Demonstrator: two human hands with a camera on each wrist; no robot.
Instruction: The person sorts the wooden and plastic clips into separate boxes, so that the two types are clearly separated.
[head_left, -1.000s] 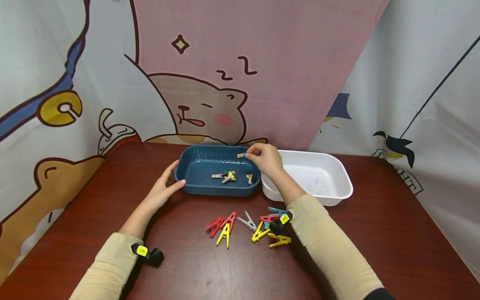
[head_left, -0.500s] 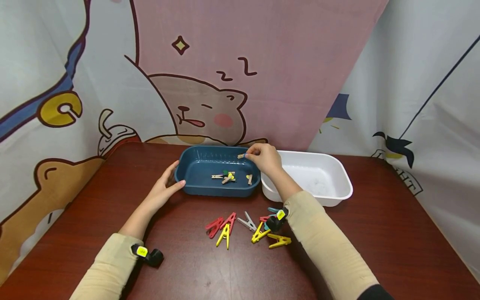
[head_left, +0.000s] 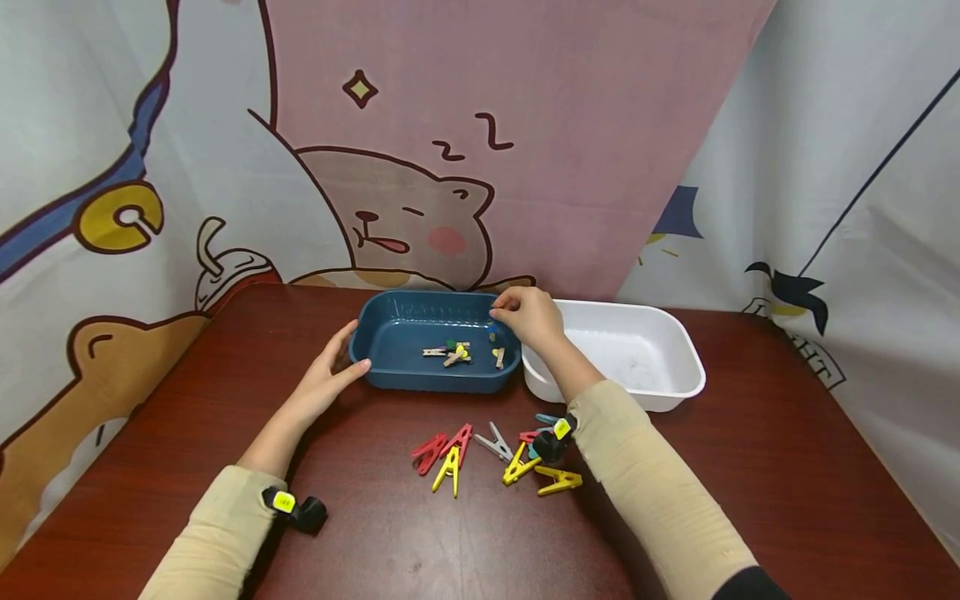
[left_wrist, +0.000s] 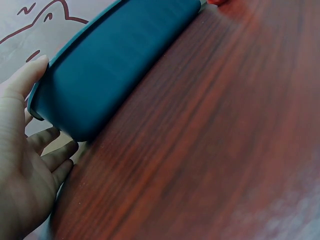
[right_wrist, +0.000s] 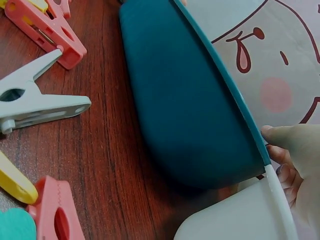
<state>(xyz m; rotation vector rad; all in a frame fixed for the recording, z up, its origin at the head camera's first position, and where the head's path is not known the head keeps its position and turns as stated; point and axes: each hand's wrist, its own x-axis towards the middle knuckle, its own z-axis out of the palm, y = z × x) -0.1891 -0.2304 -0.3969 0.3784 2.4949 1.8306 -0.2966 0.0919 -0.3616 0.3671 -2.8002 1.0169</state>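
One clothespin (head_left: 492, 334) released, now beneath right fingers (head_left: 510, 297)

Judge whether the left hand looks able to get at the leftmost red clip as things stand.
Probably yes. The left hand touches the blue tray but looks free to leave it, and only open tabletop shows between that hand and the leftmost red clip.

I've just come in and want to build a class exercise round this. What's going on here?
A person's left hand rests against the left end of a blue tray. Their right hand is over its right end, with a small blue-marked clip just below the fingertips. Other small wooden clips lie in the tray. A white tray stands beside it, and larger plastic clips lie on the table in front.
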